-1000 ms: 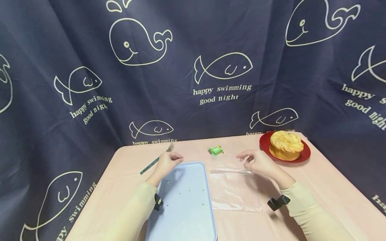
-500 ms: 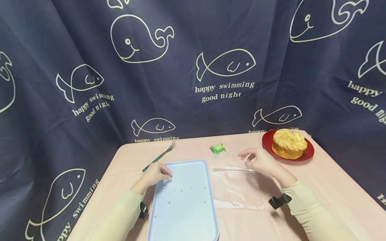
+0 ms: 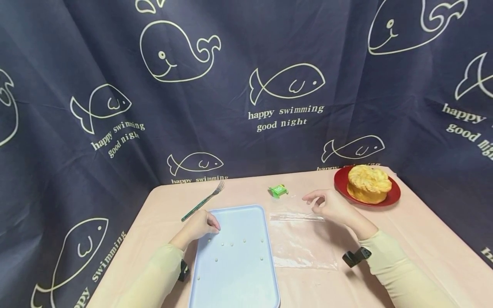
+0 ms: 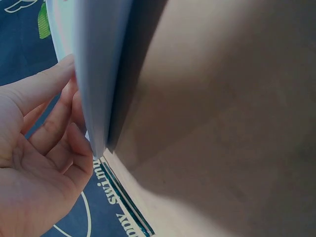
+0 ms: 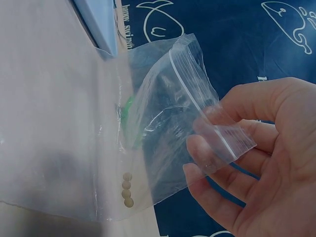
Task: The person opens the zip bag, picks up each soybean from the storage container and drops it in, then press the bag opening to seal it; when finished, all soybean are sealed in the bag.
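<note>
My left hand [image 3: 199, 224] reaches over the far left part of the light blue tray [image 3: 235, 282]. Its thumb and finger meet low over the surface, where they cover a small bead; I cannot tell whether they pinch it. Several other pale round beads [image 3: 232, 245] lie scattered across the tray. In the left wrist view the fingertips disappear behind the tray's rim [image 4: 96, 74]. My right hand [image 5: 266, 153] holds the mouth of a clear zip bag [image 5: 168, 94], fingers inside and thumb outside. Several beads [image 5: 127, 190] sit in a row in the bag, which lies right of the tray.
Behind the tray's left corner lies a fork [image 3: 203, 201] with a dark green handle. A small green packet [image 3: 278, 191] is beyond the bag. At the back right, a red plate [image 3: 393, 194] carries a round golden bread [image 3: 368, 184]. A dark blue curtain [image 3: 231, 128] hangs behind the table.
My left hand has come back toward me from the tray's far corner, and its fingertips now cover a bead seen beside them earlier. The right hand keeps its place at the bag.
</note>
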Available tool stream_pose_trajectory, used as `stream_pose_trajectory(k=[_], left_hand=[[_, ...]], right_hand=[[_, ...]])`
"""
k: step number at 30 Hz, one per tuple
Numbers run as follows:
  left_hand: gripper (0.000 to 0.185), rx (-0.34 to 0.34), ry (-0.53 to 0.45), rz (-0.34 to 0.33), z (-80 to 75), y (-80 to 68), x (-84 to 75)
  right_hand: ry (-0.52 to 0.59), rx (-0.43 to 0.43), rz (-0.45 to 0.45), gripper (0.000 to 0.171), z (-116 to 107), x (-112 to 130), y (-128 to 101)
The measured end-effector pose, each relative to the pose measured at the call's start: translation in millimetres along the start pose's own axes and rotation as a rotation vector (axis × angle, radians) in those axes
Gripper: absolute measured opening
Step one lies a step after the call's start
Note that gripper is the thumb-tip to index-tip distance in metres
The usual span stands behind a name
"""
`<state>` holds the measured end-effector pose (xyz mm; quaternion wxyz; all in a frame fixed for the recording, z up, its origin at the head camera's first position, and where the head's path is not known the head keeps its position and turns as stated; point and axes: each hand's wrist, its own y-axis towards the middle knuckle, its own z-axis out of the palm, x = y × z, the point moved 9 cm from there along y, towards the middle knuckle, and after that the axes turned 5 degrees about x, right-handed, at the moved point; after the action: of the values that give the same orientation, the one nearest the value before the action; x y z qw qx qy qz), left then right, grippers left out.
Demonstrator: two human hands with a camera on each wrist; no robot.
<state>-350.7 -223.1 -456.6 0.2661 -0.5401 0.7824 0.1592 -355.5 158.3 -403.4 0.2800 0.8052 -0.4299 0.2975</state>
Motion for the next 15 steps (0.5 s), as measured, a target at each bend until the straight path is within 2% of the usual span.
stream_pose_trajectory(k=[7, 15], left_hand=[[0.007, 0.017, -0.054, 0.0, -1.6, 9.8, -8.6], [0.004, -0.012, -0.072, 0.046, -5.1, 27.4, -42.3]], right_hand=[[-0.004, 0.0, -0.005, 0.035, 0, 1, 0], [0.025, 0.003, 0.004, 0.036, 0, 1, 0]])
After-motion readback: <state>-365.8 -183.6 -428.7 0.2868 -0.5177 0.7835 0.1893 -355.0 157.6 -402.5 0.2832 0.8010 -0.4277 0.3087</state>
